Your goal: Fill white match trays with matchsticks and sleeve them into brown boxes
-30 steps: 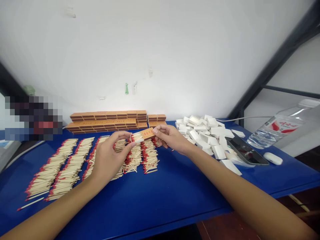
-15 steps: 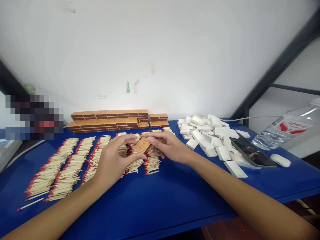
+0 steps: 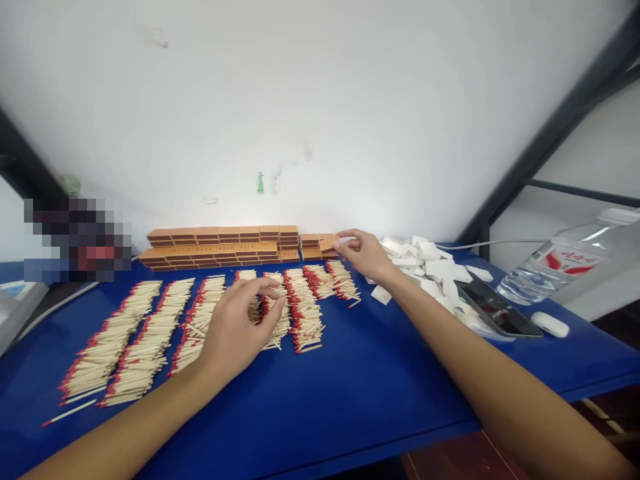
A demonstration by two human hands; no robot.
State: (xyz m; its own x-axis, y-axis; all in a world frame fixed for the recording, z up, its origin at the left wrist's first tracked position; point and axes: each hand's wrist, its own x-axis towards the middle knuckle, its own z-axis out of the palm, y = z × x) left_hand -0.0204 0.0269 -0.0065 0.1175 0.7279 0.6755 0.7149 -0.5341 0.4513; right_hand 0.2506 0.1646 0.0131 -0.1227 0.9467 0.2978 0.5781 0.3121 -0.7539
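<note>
My right hand (image 3: 364,253) pinches a small orange matchbox (image 3: 329,245) at the right end of the short matchbox stack (image 3: 309,248). Whether the box rests on the stack or is just in front of it, I cannot tell. My left hand (image 3: 245,317) hovers over the rows of matches, thumb and fingers curved apart with nothing between them. Red-tipped matches (image 3: 306,310) lie in several slanting rows on the blue table (image 3: 340,407), some hidden behind my left hand. Left of the short stack runs a longer stack of matchboxes (image 3: 215,247) along the wall.
White box pieces (image 3: 433,267) are heaped right of my right hand. Beyond them are a phone (image 3: 495,307), a white earphone case (image 3: 550,324) and a tilted water bottle (image 3: 555,260). One loose match (image 3: 70,413) lies at the front left.
My right hand has carried the matchbox from the middle, where both hands held it, back and right to the short stack. My left hand has let go of it and stayed over the matches.
</note>
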